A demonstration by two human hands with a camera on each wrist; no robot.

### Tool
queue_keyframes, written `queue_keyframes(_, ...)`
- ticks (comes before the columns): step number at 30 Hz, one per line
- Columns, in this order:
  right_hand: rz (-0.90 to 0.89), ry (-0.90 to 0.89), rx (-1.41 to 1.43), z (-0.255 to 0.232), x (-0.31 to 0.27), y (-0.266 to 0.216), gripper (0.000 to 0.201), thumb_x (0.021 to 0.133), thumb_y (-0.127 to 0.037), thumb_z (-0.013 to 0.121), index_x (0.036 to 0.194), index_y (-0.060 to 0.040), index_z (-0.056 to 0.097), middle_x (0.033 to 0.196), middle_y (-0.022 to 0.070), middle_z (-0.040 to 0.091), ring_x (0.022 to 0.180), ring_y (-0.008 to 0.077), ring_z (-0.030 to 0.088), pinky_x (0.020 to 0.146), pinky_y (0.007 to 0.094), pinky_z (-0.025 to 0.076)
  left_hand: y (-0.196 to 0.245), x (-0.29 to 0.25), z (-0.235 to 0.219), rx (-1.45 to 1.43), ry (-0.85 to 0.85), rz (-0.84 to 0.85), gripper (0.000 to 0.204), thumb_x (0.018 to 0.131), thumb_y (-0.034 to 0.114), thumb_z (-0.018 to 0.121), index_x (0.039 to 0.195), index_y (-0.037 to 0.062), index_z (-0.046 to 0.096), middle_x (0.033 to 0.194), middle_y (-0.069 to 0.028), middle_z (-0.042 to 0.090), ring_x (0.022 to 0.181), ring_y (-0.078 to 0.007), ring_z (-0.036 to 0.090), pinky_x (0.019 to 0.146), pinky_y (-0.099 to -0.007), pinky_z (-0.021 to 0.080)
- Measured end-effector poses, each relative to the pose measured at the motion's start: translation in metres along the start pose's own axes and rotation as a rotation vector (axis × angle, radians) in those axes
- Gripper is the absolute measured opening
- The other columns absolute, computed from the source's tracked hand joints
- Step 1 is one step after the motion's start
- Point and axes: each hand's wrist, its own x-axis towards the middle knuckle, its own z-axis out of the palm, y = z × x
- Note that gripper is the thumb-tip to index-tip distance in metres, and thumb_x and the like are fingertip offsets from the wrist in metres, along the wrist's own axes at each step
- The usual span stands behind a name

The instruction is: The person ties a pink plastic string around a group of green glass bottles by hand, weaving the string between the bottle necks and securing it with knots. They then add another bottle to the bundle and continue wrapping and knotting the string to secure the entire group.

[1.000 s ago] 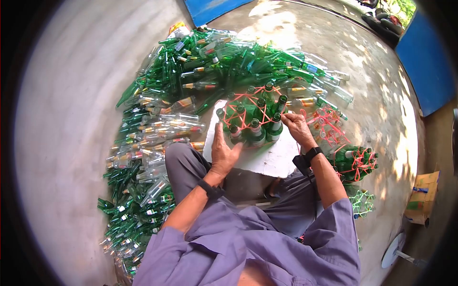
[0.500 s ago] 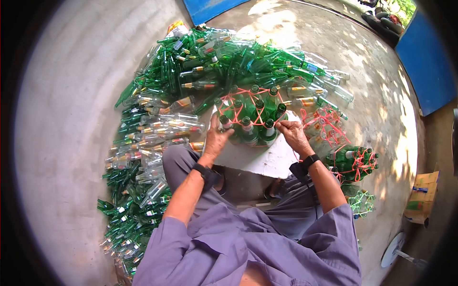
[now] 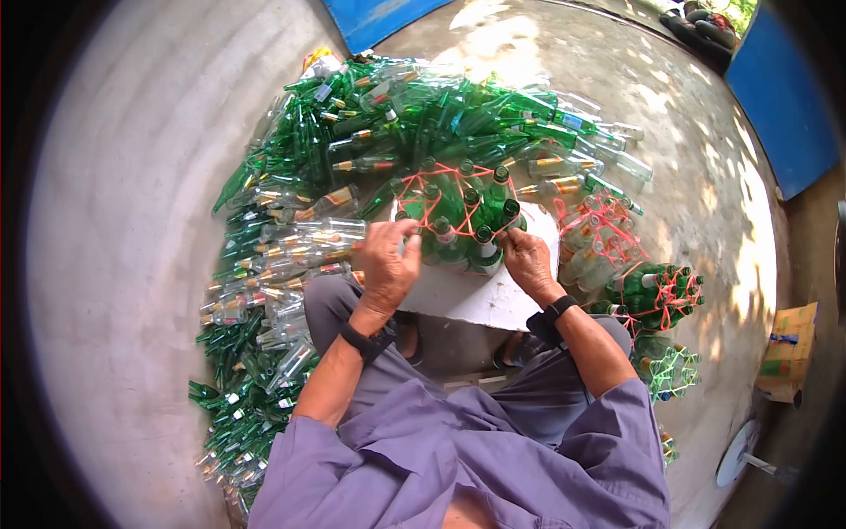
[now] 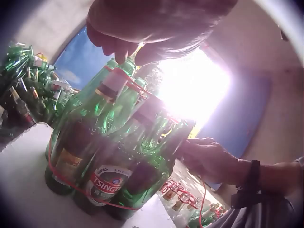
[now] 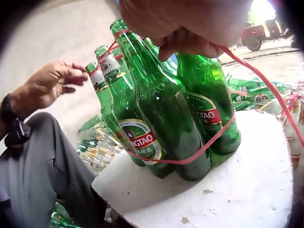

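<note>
Green glass beer bottles (image 5: 166, 114) stand upright in a tight bundle on a white slab (image 3: 449, 300) in front of the person's knees. Red plastic cord (image 5: 266, 80) circles their lower bodies and zigzags among the necks. At the bundle's near right side, my right hand (image 3: 528, 260) pinches the cord by a bottle neck, a loose length trailing from its fingers in the right wrist view. My left hand (image 3: 388, 269) hovers at the near left necks, fingers loosely bent and holding nothing. Tsingtao labels (image 4: 107, 183) show on the near bottles.
Loose green and clear bottles (image 3: 317, 141) lie heaped beyond the slab and along the left. To the right stand tied bundles: clear bottles (image 3: 599, 234) and green ones (image 3: 661, 295). A cardboard box (image 3: 787, 353) sits further right, blue doors (image 3: 780, 106) at the back.
The bundle has shifted left and slightly toward the person. My right hand has moved left with it, staying at the near right neck. My left hand has come off the near left bottle.
</note>
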Motion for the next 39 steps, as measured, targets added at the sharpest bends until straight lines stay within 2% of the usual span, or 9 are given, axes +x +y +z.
queue_keyframes(4, 0.174, -0.021, 0.051, 0.002, 0.003, -0.009, 0.04, 0.098, -0.039, 0.06, 0.077, -0.006, 0.067, 0.07, 0.0195, 0.065, 0.069, 0.0424, 0.064, 0.061, 0.0505, 0.048, 0.033, 0.022, 0.016, -0.155, -0.203, 0.066, 0.036, 0.081, 0.005, 0.073, 0.116, 0.0058, 0.066, 0.098, -0.0085, 0.07, 0.095, -0.0285, 0.062, 0.087, -0.0395, 0.049)
queue_keyframes(9, 0.271, -0.042, 0.067, -0.002, 0.002, -0.018, 0.04, 0.098, -0.042, 0.058, 0.085, -0.009, 0.076, 0.071, 0.0169, 0.068, 0.066, 0.036, 0.066, 0.061, 0.0459, 0.049, 0.046, 0.039, 0.05, -0.069, -0.509, 0.246, 0.065, 0.084, 0.026, 0.075, 0.14, 0.0023, 0.051, 0.106, -0.0103, 0.069, 0.102, -0.0321, 0.059, 0.096, -0.0435, 0.047)
queue_keyframes(13, 0.424, -0.1, 0.113, -0.004, 0.005, -0.017, 0.041, 0.093, -0.046, 0.059, 0.085, -0.0099, 0.077, 0.074, 0.0176, 0.07, 0.073, 0.0387, 0.069, 0.069, 0.049, 0.052, 0.043, 0.048, 0.06, -0.057, -0.698, 0.185, 0.075, 0.086, 0.03, 0.073, 0.147, 0.0007, 0.042, 0.108, -0.0138, 0.068, 0.103, -0.0351, 0.059, 0.097, -0.0461, 0.046)
queue_keyframes(17, 0.442, -0.08, 0.043, 0.003, 0.01, -0.011, 0.043, 0.091, -0.047, 0.06, 0.083, -0.0084, 0.077, 0.075, 0.0183, 0.071, 0.075, 0.0394, 0.069, 0.072, 0.0486, 0.053, 0.035, 0.056, 0.064, -0.146, -0.729, 0.26, 0.085, 0.084, 0.027, 0.075, 0.152, -0.0001, 0.031, 0.107, -0.011, 0.071, 0.103, -0.0348, 0.059, 0.095, -0.0458, 0.046)
queue_keyframes(24, 0.454, -0.105, 0.089, -0.002, 0.013, -0.019, 0.049, 0.09, -0.048, 0.061, 0.076, -0.0031, 0.074, 0.069, 0.0207, 0.068, 0.068, 0.0405, 0.067, 0.066, 0.0505, 0.051, 0.045, 0.07, 0.063, 0.064, -0.817, 0.366, 0.088, 0.08, 0.025, 0.076, 0.152, 0.0011, 0.032, 0.103, -0.0068, 0.072, 0.098, -0.0302, 0.058, 0.089, -0.0421, 0.047)
queue_keyframes(26, 0.446, -0.126, 0.092, -0.003, 0.014, -0.019, 0.051, 0.09, -0.049, 0.061, 0.075, -0.0021, 0.073, 0.068, 0.0208, 0.067, 0.067, 0.0403, 0.067, 0.065, 0.0503, 0.051, 0.049, 0.074, 0.06, 0.16, -0.742, 0.59, 0.087, 0.077, 0.027, 0.077, 0.15, 0.0033, 0.036, 0.094, -0.0041, 0.07, 0.091, -0.0265, 0.057, 0.079, -0.0402, 0.044)
queue_keyframes(29, 0.437, -0.133, 0.105, -0.006, 0.014, -0.019, 0.055, 0.09, -0.053, 0.061, 0.075, -0.0015, 0.073, 0.066, 0.0208, 0.066, 0.064, 0.0387, 0.066, 0.064, 0.0499, 0.05, 0.048, 0.081, 0.058, 0.215, -0.683, 0.699, 0.085, 0.076, 0.032, 0.078, 0.147, 0.0052, 0.041, 0.087, -0.0033, 0.067, 0.086, -0.0247, 0.056, 0.074, -0.0391, 0.04)
queue_keyframes(37, 0.363, -0.141, 0.174, -0.014, 0.014, -0.019, 0.062, 0.092, -0.057, 0.06, 0.071, 0.0009, 0.07, 0.056, 0.0191, 0.059, 0.054, 0.0338, 0.061, 0.056, 0.0465, 0.047, 0.046, 0.103, 0.046, 0.236, -0.703, 0.667, 0.076, 0.076, 0.041, 0.078, 0.139, 0.0088, 0.05, 0.082, -0.002, 0.067, 0.088, -0.0248, 0.058, 0.082, -0.0412, 0.041)
queue_keyframes(39, 0.369, -0.165, 0.162, -0.02, 0.016, -0.024, 0.059, 0.092, -0.055, 0.061, 0.073, -0.0001, 0.072, 0.059, 0.02, 0.061, 0.059, 0.0364, 0.063, 0.06, 0.0477, 0.048, 0.04, 0.108, 0.041, 0.169, -0.863, 0.474, 0.064, 0.077, 0.03, 0.076, 0.134, 0.0098, 0.053, 0.079, -0.0025, 0.066, 0.091, -0.0253, 0.06, 0.084, -0.0411, 0.042)
